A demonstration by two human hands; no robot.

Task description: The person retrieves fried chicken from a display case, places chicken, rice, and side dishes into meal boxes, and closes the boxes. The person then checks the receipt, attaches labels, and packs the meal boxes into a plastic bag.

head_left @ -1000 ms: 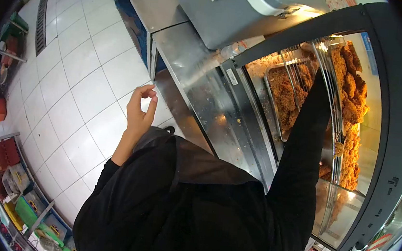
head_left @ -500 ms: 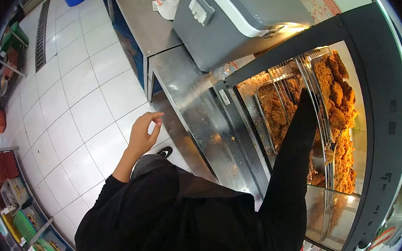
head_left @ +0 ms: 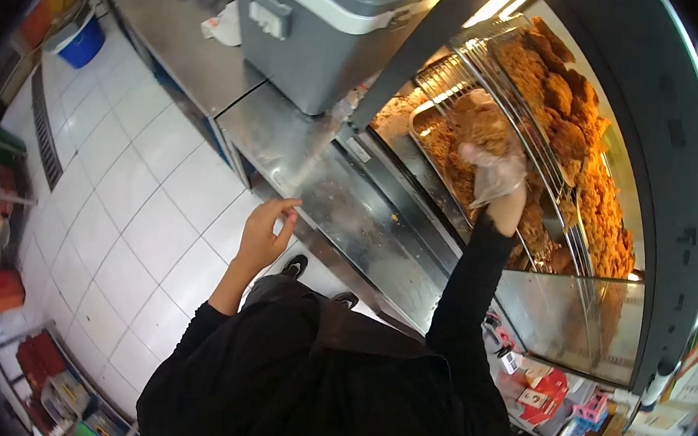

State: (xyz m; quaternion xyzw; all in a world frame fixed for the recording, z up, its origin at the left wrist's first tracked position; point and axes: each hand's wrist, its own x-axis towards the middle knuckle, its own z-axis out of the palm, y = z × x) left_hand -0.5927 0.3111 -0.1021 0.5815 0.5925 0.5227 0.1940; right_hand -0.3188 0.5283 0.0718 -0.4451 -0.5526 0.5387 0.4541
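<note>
My right hand (head_left: 500, 175), in a clear plastic glove, is inside the lit display cabinet (head_left: 382, 95). It grips a large piece of fried chicken (head_left: 484, 123) above the lower tray; the far fingers are hidden by the piece. Below it, more browned food and crumbs (head_left: 439, 155) lie in the metal tray. On the upper wire rack (head_left: 533, 139), fried chicken pieces (head_left: 558, 95) are heaped beside my hand. My bare left hand (head_left: 265, 233) hangs near the counter's front edge, fingers loosely bent and thumb apart, holding nothing.
A grey cooler box (head_left: 306, 54) stands on the steel counter (head_left: 289, 141) left of the cabinet. A white cloth (head_left: 223, 24) lies beside it. A blue bucket (head_left: 83, 43) is on the tiled floor (head_left: 127, 213). Shelving with trays (head_left: 56, 383) stands at lower left.
My right hand, earlier hidden deep behind the wire rack, has drawn back into sight with a piece of fried chicken. My left hand stays loosely bent. The view has shifted.
</note>
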